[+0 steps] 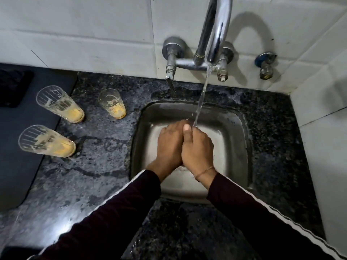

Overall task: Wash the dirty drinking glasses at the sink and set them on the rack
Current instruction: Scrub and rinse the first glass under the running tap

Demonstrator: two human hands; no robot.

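Your left hand (171,145) and right hand (197,147) are pressed together under the tap stream, fingers straight, holding nothing. Three clear, yellow-crusted drinking glasses (60,104) are fragile and slippery when wet; grip mid-body.

Both arms are covered by long sleeves of a very dark maroon, near-black fabric with a faint ribbed or velvety texture. The dark maroon left sleeve (105,209) carries a narrow white stripe along its outer edge, ending at the cuff just short of the wrist. The dark maroon right sleeve (249,212) shows a similar white stripe, doubled along its outer seam. A thin thread-like bracelet of light tan colour (204,171) circles the right wrist above the cuff
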